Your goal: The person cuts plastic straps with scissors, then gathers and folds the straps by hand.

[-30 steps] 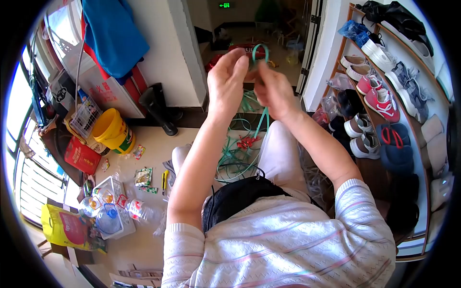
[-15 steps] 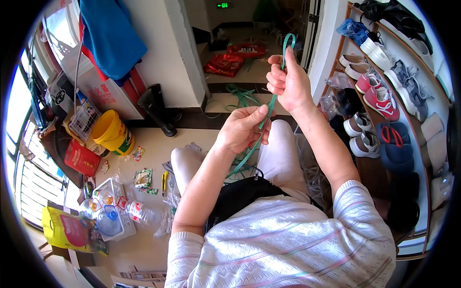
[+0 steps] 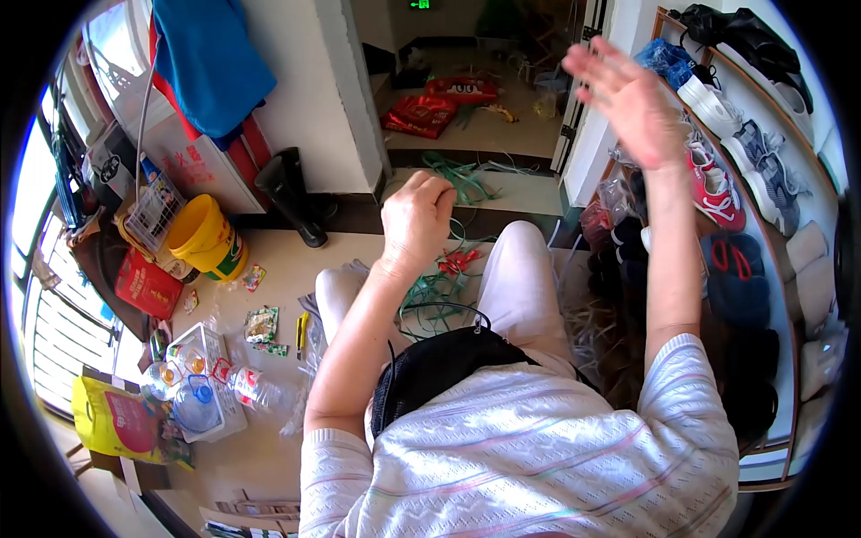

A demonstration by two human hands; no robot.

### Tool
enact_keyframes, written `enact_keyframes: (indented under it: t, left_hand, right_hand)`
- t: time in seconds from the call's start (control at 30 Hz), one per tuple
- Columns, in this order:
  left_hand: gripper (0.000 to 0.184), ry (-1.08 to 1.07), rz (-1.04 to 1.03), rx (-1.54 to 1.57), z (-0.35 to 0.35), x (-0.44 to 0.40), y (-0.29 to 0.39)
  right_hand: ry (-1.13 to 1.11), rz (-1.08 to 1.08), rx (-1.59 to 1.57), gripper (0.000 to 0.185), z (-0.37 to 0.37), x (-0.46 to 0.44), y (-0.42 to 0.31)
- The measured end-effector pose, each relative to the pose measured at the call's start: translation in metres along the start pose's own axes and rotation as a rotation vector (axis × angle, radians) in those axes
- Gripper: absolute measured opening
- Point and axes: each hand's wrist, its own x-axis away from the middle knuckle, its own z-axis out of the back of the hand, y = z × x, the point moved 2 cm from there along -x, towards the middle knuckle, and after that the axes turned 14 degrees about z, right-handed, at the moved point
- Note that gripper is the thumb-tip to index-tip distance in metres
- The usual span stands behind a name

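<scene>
My left hand (image 3: 415, 220) is closed, its back toward me, above my left knee. Half a second ago it gripped a green plastic strap; now its fingertips and the strap's held part are hidden. More green strap (image 3: 429, 291) lies in loose loops between my legs, close to some red strips (image 3: 457, 261). Raised at the right, in front of the shoe rack, my right hand (image 3: 632, 103) is open and slightly blurred, with fingers spread and nothing in them. Another tangle of green strap (image 3: 462, 177) lies at the doorway.
At right stands a shoe rack (image 3: 789, 269) holding several shoes. Left are a yellow bucket (image 3: 204, 238), black boots (image 3: 291, 197), a white basket (image 3: 215, 421) with plastic bottles and a yellow cutter (image 3: 302, 335). Red bags (image 3: 419, 117) lie beyond the doorway. Pale strips (image 3: 587, 336) lie by my right leg.
My right hand has let go of the looped green strap, opened and swung up to the right. My left hand has moved left and turned its back toward me. The raised loop is gone from view.
</scene>
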Motion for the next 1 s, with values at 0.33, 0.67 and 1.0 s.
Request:
enact_keyframes:
  t: [0.33,0.67,1.0]
  left_hand:
    - [0.012,0.068,-0.322,-0.227,0.002,-0.003,0.018]
    - [0.01,0.176,-0.382,0.004,0.008,-0.008,0.019]
    - [0.021,0.03,-0.411,-0.026,0.007,-0.003,0.018]
  right_hand:
    - [-0.512,-0.786,0.271,0.025,-0.084,0.033,0.054]
    - [-0.586,-0.417,0.57,0.023,-0.086,0.051,0.073]
    - [-0.871,-0.042,1.292,0.028,-0.089,0.044,0.045]
